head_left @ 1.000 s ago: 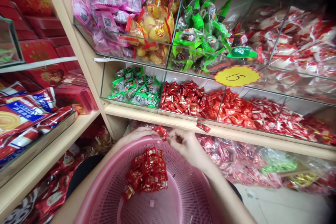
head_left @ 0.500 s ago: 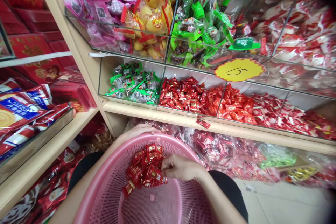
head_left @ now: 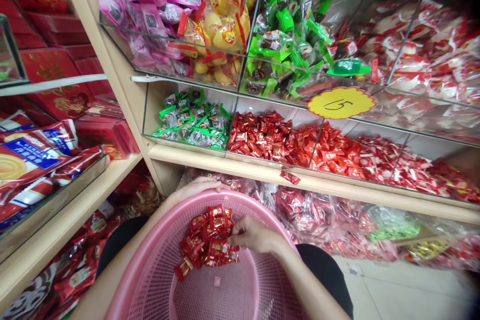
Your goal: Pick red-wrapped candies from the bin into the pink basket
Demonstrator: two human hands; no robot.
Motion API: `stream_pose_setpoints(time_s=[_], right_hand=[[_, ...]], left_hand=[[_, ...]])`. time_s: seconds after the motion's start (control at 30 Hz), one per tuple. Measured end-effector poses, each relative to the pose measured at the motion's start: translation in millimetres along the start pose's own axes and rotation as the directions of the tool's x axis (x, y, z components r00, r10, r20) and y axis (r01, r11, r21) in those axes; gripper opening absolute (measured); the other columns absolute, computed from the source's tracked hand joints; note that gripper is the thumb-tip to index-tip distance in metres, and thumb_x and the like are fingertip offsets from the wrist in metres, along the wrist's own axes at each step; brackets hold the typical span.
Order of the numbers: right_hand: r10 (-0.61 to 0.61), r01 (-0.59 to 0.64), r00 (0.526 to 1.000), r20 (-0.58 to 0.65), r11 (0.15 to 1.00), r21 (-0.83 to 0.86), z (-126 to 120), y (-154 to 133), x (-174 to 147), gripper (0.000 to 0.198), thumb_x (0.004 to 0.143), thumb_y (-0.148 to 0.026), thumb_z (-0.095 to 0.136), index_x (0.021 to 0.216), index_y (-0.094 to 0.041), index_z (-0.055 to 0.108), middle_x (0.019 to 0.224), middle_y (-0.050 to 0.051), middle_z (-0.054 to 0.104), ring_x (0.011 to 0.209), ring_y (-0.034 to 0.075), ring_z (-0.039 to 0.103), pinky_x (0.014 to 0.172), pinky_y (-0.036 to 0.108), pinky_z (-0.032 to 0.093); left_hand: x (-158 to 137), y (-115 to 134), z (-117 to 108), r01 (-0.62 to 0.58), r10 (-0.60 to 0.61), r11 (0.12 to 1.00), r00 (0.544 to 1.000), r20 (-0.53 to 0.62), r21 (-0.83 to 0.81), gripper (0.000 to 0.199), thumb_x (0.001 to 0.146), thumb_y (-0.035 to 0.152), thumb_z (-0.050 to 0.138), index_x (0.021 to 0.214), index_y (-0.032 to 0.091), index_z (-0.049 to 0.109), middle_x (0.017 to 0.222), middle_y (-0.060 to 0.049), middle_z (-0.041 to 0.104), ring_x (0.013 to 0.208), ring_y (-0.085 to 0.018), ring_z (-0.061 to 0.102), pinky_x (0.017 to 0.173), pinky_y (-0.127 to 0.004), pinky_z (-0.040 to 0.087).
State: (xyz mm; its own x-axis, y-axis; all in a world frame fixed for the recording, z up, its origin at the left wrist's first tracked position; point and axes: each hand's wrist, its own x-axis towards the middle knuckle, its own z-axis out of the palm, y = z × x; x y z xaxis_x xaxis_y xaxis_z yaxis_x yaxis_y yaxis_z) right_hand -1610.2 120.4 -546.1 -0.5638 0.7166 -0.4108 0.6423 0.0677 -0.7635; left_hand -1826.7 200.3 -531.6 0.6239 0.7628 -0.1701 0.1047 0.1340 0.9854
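Observation:
A round pink plastic basket (head_left: 150,240) with mesh walls is tilted between my knees, its mouth facing me. My left hand (head_left: 197,187) reaches around its left side and grips the far rim. Against the far inner wall lies a small heap of red-wrapped candies (head_left: 206,237) with gold print. My right hand (head_left: 251,235) is inside the basket at the right edge of this heap, fingers curled and fingertips pinched on a candy there. The fingertips are partly hidden among the wrappers.
Ahead, a shelf bin holds more red candies (head_left: 258,135), beside green-wrapped candies (head_left: 191,117). One loose candy (head_left: 290,177) lies on the wooden shelf edge (head_left: 337,182). A yellow price tag (head_left: 342,103) hangs above. Bagged sweets (head_left: 292,205) fill the space below; packaged snacks (head_left: 30,160) stand left.
My right hand has shifted very slightly up and left at the heap's edge. The left hand, basket and candies look the same; the camera view has moved a little.

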Motion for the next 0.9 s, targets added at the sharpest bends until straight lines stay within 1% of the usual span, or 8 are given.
stream_pose_setpoints(time_s=[0.27,0.47,0.6,0.7,0.77,0.8,0.83,0.9], right_hand=[[0.010,-0.011,0.992,-0.122,1.000,-0.008,3.7,2.1,1.8,0.025,0.073,-0.025,0.058,0.051,-0.016,0.052,0.048,-0.006,0.039,0.047,0.007,0.033,0.045,0.022,0.025],[0.063,-0.067,0.992,-0.107,0.997,-0.033,4.0,-5.3,-3.6,0.030,0.070,-0.025,0.062,0.046,-0.017,0.045,0.046,-0.007,0.034,0.046,0.007,0.032,0.046,0.023,0.023],[0.163,-0.189,0.964,-0.208,0.975,-0.114,8.2,-19.2,-7.7,0.032,0.067,-0.027,0.064,0.045,-0.019,0.043,0.047,-0.005,0.039,0.048,0.009,0.037,0.047,0.025,0.025],[0.205,-0.253,0.941,-0.268,0.954,-0.160,12.3,-24.6,-13.0,0.032,0.072,-0.025,0.060,0.045,-0.019,0.042,0.047,-0.002,0.046,0.048,0.010,0.041,0.048,0.026,0.027],[0.210,-0.235,0.943,-0.258,0.970,-0.068,15.7,-21.3,-16.7,0.031,0.075,-0.022,0.055,0.046,-0.019,0.044,0.046,-0.002,0.048,0.044,0.009,0.042,0.046,0.025,0.030],[0.234,-0.234,0.943,-0.237,0.972,0.027,17.7,-17.7,-18.2,0.029,0.076,-0.022,0.053,0.048,-0.019,0.045,0.045,-0.002,0.049,0.042,0.009,0.042,0.044,0.024,0.031],[0.272,-0.246,0.941,-0.200,0.958,0.146,19.8,-13.3,-19.2,0.026,0.077,-0.022,0.052,0.051,-0.019,0.046,0.044,-0.003,0.049,0.039,0.008,0.042,0.041,0.022,0.030],[0.359,-0.297,0.928,-0.099,0.873,0.386,24.1,-3.9,-20.0,0.021,0.077,-0.023,0.052,0.057,-0.019,0.048,0.043,-0.004,0.050,0.034,0.007,0.039,0.035,0.020,0.026]], left_hand=[[-0.8,3.0,0.4,0.002,-0.003,0.998,1.000,0.015,0.067,0.029,0.079,0.041,0.054,0.073,0.015,0.065,0.106,-0.004,0.065,0.104,-0.020,0.055,0.096,-0.029,0.035],[-1.2,3.6,1.4,0.014,-0.014,0.999,1.000,0.009,0.037,0.029,0.079,0.041,0.055,0.072,0.014,0.064,0.106,-0.005,0.065,0.103,-0.020,0.056,0.097,-0.030,0.034],[0.1,-3.1,0.6,0.018,-0.017,0.999,0.999,0.028,-0.050,0.027,0.078,0.040,0.056,0.072,0.015,0.063,0.109,-0.005,0.064,0.105,-0.022,0.055,0.099,-0.033,0.034],[1.9,-10.3,-1.7,0.009,-0.007,0.996,1.000,0.028,-0.093,0.026,0.078,0.040,0.058,0.071,0.015,0.062,0.111,-0.005,0.064,0.107,-0.022,0.055,0.099,-0.034,0.034],[2.4,-13.1,-2.9,0.012,-0.009,0.994,1.000,0.029,-0.108,0.026,0.078,0.039,0.058,0.071,0.015,0.062,0.111,-0.006,0.064,0.107,-0.022,0.055,0.098,-0.034,0.035],[2.4,-13.8,-3.2,0.017,-0.013,0.994,0.999,0.032,-0.110,0.027,0.078,0.040,0.058,0.071,0.014,0.062,0.111,-0.006,0.064,0.106,-0.022,0.056,0.097,-0.033,0.036],[2.2,-14.0,-3.4,0.021,-0.017,0.994,0.999,0.033,-0.111,0.027,0.079,0.040,0.058,0.071,0.014,0.062,0.111,-0.006,0.063,0.105,-0.022,0.056,0.096,-0.033,0.036],[1.5,-13.3,-3.2,0.024,-0.021,0.994,0.999,0.030,-0.108,0.027,0.079,0.040,0.057,0.072,0.014,0.062,0.112,-0.006,0.063,0.103,-0.022,0.057,0.095,-0.033,0.037]])
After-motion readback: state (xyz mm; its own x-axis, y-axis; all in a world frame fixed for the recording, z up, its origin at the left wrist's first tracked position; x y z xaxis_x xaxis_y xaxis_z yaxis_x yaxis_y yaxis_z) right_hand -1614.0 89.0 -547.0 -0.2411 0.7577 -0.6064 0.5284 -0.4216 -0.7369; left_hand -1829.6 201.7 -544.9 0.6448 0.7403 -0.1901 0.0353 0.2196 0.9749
